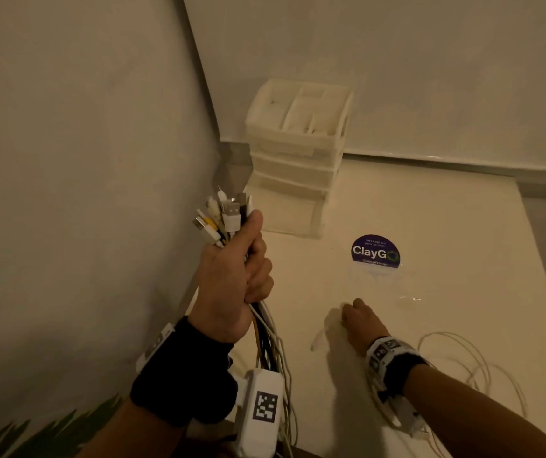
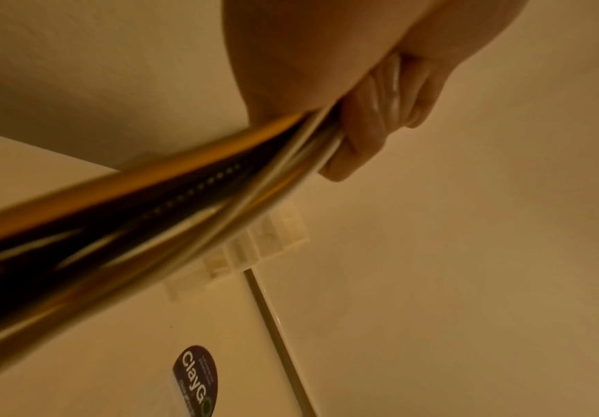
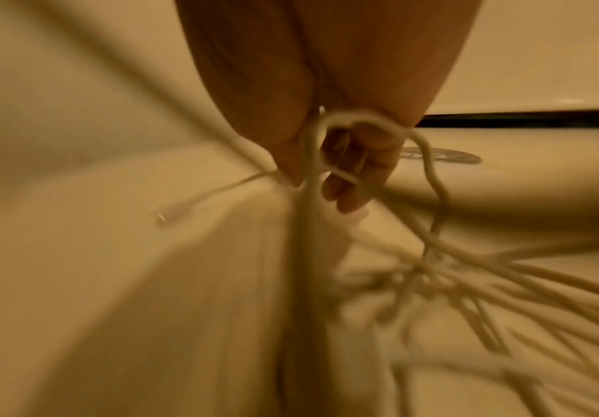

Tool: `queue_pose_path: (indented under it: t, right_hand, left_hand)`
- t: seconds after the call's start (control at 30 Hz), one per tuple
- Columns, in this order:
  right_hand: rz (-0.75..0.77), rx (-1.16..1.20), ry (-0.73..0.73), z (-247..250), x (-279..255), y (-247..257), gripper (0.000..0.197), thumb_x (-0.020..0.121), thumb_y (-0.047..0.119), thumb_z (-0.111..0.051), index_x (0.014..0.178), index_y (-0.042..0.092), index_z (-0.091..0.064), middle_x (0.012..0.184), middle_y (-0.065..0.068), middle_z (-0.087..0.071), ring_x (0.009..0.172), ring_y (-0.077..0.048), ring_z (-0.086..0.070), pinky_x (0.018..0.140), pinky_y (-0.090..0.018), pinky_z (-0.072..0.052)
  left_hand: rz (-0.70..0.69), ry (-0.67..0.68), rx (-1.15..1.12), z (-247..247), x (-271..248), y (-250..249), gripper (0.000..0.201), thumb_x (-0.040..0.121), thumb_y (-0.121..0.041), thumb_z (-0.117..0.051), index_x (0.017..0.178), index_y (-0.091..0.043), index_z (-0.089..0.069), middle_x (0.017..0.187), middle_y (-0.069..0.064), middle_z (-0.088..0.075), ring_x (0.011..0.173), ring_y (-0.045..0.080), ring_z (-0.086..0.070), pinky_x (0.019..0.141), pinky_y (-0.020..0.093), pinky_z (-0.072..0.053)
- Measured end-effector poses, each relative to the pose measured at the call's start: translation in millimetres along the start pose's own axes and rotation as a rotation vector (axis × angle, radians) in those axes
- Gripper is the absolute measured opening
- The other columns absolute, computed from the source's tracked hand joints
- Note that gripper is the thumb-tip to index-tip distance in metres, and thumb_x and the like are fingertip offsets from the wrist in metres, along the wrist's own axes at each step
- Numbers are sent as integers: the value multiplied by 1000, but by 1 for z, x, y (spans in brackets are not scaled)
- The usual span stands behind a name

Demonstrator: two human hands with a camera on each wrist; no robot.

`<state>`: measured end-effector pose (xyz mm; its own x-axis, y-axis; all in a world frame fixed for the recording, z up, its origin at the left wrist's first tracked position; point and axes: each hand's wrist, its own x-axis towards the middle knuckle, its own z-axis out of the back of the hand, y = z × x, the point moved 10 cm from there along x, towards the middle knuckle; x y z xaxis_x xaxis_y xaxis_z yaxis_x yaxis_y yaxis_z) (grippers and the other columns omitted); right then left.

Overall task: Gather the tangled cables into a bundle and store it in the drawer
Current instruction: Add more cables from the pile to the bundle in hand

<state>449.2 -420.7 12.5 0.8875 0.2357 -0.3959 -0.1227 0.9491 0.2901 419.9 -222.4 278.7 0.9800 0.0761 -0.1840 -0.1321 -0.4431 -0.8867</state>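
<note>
Cables | left hand fingers clamped | right hand fingers pinch white cord | drawer unit, sticker beyond

The cables gripped in the left hand look plastic-sheathed and smooth, mostly white with a few dark and orange ones, and their plugs above the fist end in bright, shiny metal tips set in white plastic shells. Behind that fist, the drawer unit is milky, translucent plastic with a dull finish, and it stands on a smooth, slightly glossy cream table. To the right of the drawer unit, a glossy purple sticker lies flat on the table.
</note>
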Motion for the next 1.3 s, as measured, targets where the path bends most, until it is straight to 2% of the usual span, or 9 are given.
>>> queue_pose_path:
  t: [0.2,0.37,0.53,0.67,0.8,0.97,1.1,1.2,1.3]
  right_hand:
    - [-237,749,-389,126,-33,-28,12,93,17,-54,84,9,-53,76,-10,-69,59,-24,-63,59,-32,-51]
    - [-30,1267,-560,203,-96,23,10,92,8,-57,83,4,-57,65,-12,-62,51,-20,-50,52,-30,-43]
    - [270,1040,-709,225,-155,104,4,91,12,-62,87,12,-60,72,0,-65,56,-16,-59,54,-26,-51]
    - [287,814,-811,211,-172,126,5,89,21,-65,86,18,-63,75,7,-64,63,-14,-62,57,-33,-52]
    - [298,680,-885,210,-187,134,12,86,28,-66,84,17,-70,78,5,-59,64,-12,-53,56,-24,-45]
    - [327,607,-862,202,-197,145,7,87,22,-68,93,22,-71,79,9,-60,65,-5,-54,58,-15,-44]
    - [352,602,-684,168,-198,134,19,90,36,-57,92,24,-72,71,23,-62,65,1,-60,61,-7,-42]
    - [302,760,-451,139,-190,106,34,90,51,-51,76,25,-68,63,13,-60,55,-2,-54,57,-16,-42]
    - [252,799,-361,140,-182,88,46,86,56,-50,61,19,-58,56,-2,-49,54,-1,-45,58,-19,-37]
  left_hand:
    - [100,40,-27,-4,5,26,41,83,-38,-61,61,-19,-32,45,-4,-18,33,9,-12,38,17,-10]
    - [175,52,-2,-25,8,42,38,84,-44,-63,64,-13,-52,46,-3,-18,35,9,-14,38,15,-15]
    - [172,116,53,-50,1,45,56,81,-56,-60,93,-1,-68,53,3,-21,41,12,-16,42,20,-16]
    - [107,146,130,-51,-5,41,53,73,-56,-62,82,-4,-69,48,2,-31,37,12,-26,41,21,-22]
    - [86,170,125,-44,-6,35,49,69,-56,-64,65,-9,-52,57,9,-31,37,11,-26,37,16,-21]
    - [46,197,133,-35,-7,30,54,79,-56,-57,58,-8,-44,57,10,-37,47,17,-34,47,26,-29]
    - [95,230,-134,-21,-3,11,47,83,-52,-51,57,-12,-50,57,6,-46,48,16,-47,57,34,-51]
    - [116,329,-201,-12,0,-11,46,87,-54,-47,59,-19,-33,50,-3,-28,34,7,-27,37,18,-32]
    - [28,401,48,-10,-8,-19,48,86,-51,-55,62,-16,-33,47,-3,-22,34,8,-16,38,17,-15]
